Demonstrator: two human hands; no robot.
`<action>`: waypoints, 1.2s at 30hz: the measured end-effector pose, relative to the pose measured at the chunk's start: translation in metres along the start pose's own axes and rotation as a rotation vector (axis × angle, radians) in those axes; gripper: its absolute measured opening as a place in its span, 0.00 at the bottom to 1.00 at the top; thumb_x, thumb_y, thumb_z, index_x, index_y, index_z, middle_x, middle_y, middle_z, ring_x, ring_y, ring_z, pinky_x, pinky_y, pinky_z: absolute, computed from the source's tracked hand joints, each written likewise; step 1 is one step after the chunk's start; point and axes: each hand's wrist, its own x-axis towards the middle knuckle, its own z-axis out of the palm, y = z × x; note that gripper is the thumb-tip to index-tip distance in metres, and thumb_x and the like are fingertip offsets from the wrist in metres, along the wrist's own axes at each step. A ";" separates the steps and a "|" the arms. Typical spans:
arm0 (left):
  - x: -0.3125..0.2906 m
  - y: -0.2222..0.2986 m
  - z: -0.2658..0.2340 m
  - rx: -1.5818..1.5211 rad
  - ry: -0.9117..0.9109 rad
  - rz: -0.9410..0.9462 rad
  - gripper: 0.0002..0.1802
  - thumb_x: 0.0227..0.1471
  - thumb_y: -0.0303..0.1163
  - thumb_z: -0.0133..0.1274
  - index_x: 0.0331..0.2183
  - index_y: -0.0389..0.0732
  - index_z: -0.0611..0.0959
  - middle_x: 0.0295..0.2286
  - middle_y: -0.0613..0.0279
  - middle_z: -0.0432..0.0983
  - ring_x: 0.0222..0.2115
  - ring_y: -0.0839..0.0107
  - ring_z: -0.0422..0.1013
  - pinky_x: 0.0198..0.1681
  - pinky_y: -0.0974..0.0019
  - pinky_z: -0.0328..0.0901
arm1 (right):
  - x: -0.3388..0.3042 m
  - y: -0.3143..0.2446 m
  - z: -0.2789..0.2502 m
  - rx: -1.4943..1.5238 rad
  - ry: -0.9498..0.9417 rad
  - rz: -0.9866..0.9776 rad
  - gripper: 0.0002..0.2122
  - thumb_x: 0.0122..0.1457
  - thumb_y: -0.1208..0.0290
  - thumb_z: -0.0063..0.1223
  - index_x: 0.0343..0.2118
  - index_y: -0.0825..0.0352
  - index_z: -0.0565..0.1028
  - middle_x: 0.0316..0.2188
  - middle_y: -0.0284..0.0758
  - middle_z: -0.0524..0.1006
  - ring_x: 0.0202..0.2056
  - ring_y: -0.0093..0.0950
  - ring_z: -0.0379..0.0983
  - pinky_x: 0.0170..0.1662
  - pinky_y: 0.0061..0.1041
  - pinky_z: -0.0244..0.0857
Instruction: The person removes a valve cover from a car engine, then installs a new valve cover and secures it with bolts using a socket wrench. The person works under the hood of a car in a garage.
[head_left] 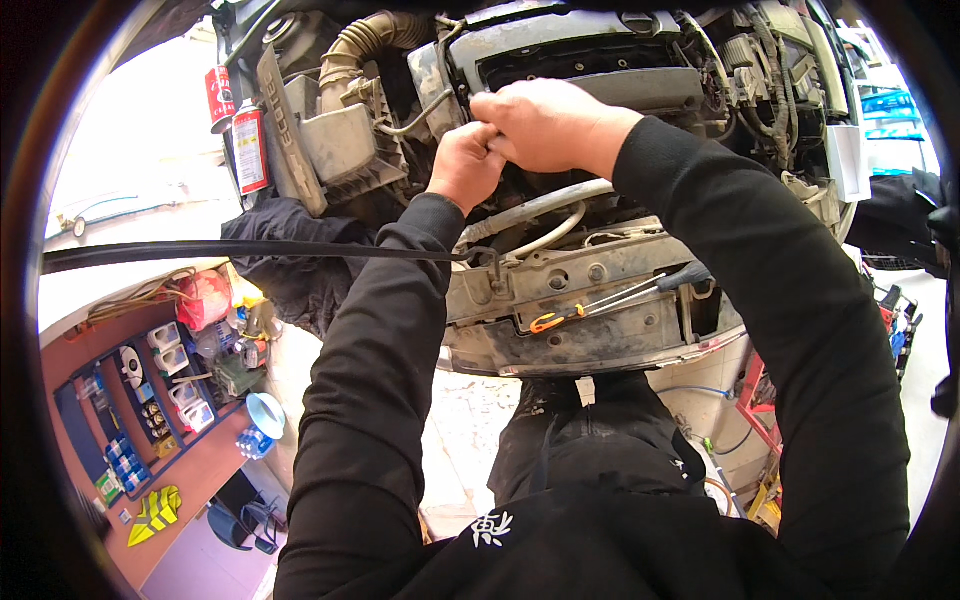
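Note:
Both my hands meet over the open engine bay, just in front of the grey engine cover [560, 50]. My left hand [466, 168] is closed, its fingers pressed against those of my right hand [550, 125], which is curled too. Whatever sits between the fingertips is hidden by the hands. Below them runs a pale hose [540, 210] behind the dusty front crossmember [590, 275]. To the left are the air filter box [335, 140] and its ribbed intake duct [370, 45].
Two screwdrivers, one with an orange handle [550, 322] and one with a black handle [683, 277], lie on the crossmember. Red spray cans [250, 150] stand at the left fender. A black strap [250, 247] crosses by my left forearm. A dark cloth [290, 260] hangs over the left corner.

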 end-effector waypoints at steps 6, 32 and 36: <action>0.012 0.002 0.000 0.292 0.131 0.150 0.14 0.60 0.37 0.73 0.35 0.36 0.88 0.29 0.55 0.85 0.32 0.58 0.83 0.39 0.60 0.76 | 0.009 0.003 -0.010 -0.134 0.044 -0.199 0.12 0.63 0.65 0.69 0.46 0.63 0.84 0.36 0.44 0.89 0.42 0.45 0.89 0.49 0.43 0.82; 0.009 0.025 -0.013 0.072 -0.071 -0.122 0.11 0.65 0.32 0.67 0.40 0.33 0.91 0.32 0.51 0.89 0.35 0.65 0.84 0.42 0.60 0.76 | 0.004 -0.009 -0.027 -0.139 -0.005 -0.179 0.13 0.59 0.72 0.71 0.46 0.61 0.85 0.40 0.43 0.90 0.45 0.44 0.90 0.50 0.42 0.82; 0.013 0.019 -0.009 0.041 0.030 -0.060 0.11 0.65 0.32 0.67 0.40 0.33 0.91 0.31 0.50 0.89 0.34 0.63 0.84 0.42 0.61 0.76 | 0.008 -0.009 -0.024 -0.154 -0.125 -0.092 0.14 0.60 0.73 0.70 0.49 0.62 0.85 0.44 0.44 0.88 0.47 0.44 0.89 0.51 0.43 0.82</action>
